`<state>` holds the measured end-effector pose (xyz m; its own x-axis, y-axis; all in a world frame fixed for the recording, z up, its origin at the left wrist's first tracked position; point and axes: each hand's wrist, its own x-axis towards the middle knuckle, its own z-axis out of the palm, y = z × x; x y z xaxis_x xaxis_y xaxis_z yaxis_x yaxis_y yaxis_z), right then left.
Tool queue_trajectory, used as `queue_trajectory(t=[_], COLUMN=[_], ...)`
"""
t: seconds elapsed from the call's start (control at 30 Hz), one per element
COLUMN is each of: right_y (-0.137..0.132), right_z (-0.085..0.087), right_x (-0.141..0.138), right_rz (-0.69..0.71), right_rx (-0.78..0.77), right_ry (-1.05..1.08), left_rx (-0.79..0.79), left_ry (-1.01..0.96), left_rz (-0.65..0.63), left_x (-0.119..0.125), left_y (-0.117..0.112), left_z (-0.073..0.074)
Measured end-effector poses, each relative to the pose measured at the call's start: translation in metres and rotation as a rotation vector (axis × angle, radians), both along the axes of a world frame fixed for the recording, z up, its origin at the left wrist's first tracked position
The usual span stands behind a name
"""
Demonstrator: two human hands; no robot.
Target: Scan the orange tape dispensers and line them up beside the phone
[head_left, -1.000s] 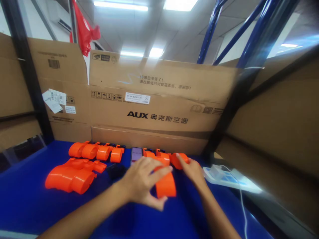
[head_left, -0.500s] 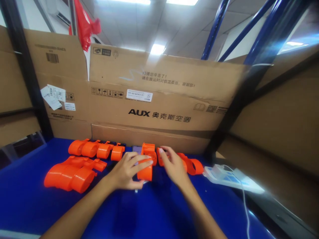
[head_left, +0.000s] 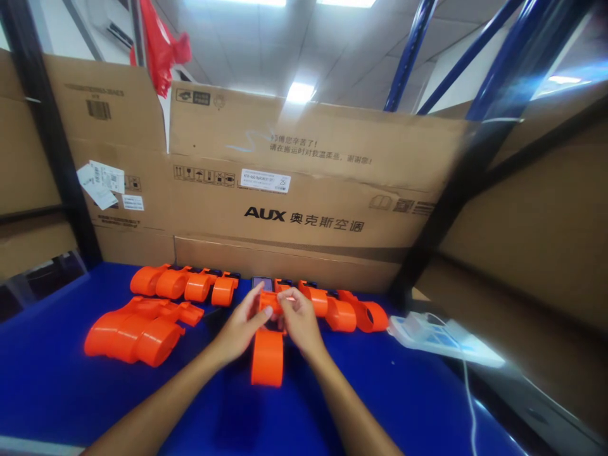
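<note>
An orange plastic piece (head_left: 267, 358) with a wide ring, shaped like a hand-held tape dispenser, is held up over the blue table with its ring hanging toward me. My left hand (head_left: 243, 326) grips the upper end from the left, thumb on top. On the other side my right hand (head_left: 300, 320) pinches the same end; its fingertips partly hide what they touch. Just beyond my right hand lie similar orange pieces (head_left: 341, 315) with black parts at their far ends. A phone-like device (head_left: 262, 284) rests behind my hands.
More orange pieces form a back row (head_left: 171, 284) at left, with a nested group (head_left: 130, 335) before them. A white power strip (head_left: 444, 342) with a cable lies at right on the blue table (head_left: 209, 411). Cardboard (head_left: 304, 190) walls the back, between dark posts (head_left: 434, 209).
My left hand has brought the orange piece nearer to me, its ring now hanging lower. My right hand has left the right-hand row and moved left onto the held piece.
</note>
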<state>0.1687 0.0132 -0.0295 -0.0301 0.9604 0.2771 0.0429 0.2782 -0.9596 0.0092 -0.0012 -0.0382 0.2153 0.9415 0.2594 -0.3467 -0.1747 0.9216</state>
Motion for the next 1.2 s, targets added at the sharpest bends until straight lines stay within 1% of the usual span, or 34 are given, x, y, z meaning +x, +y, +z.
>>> queue_trajectory(t=[0.07,0.2,0.3,0.4,0.47,0.57,0.67,0.77,0.83,0.9,0.97,1.0,1.07,1.2], right_y=[-0.003,-0.009,-0.016,-0.021,-0.023,-0.022,-0.02,-0.016,-0.013,-0.011,-0.008,-0.007,-0.006,-0.005], right_z=[0.001,0.009,0.013,0.011,0.008,0.005,0.004,0.004,0.002,0.001,0.0,0.001,0.003,0.006], right_x=[0.0,0.019,0.037,0.046,0.046,0.042,0.039,0.037,0.036,0.035,0.034,0.034,0.033,0.033], right_rz=[0.027,0.07,0.191,0.239,0.262,0.303,0.311,0.247,0.16,0.082,0.045,0.038,0.033,0.032], right_rx=[0.055,0.236,0.357,0.331,0.306,0.299,0.325,0.34,0.304,0.24,0.184,0.166,0.146,0.144], right_ry=[-0.128,-0.444,-0.789,-1.022,-1.095,-1.134,-1.123,-1.047,-0.892,-0.628,-0.361,-0.263,-0.157,-0.108], left_rx=[-0.105,-0.196,-0.229,-0.274,-0.317,-0.39,-0.432,-0.395,-0.361,-0.329,-0.296,-0.283,-0.261,-0.222], left_ry=[-0.026,-0.095,-0.16,-0.196,-0.236,-0.33,-0.413,-0.438,-0.412,-0.368,-0.324,-0.305,-0.274,-0.255], left_rz=[0.026,0.109,0.147,0.151,0.14,0.112,0.065,0.048,0.027,-0.015,-0.055,-0.073,-0.098,-0.108], left_x=[0.001,-0.009,-0.016,-0.017,-0.016,-0.014,-0.013,-0.011,-0.01,-0.008,-0.007,-0.006,-0.005,-0.006], left_y=[0.005,0.009,0.012,0.016,0.017,0.017,0.015,0.013,0.013,0.012,0.01,0.01,0.008,0.005], left_z=[-0.002,0.0,0.002,0.0,-0.001,-0.002,-0.001,-0.001,-0.001,-0.003,-0.004,-0.004,-0.004,-0.002])
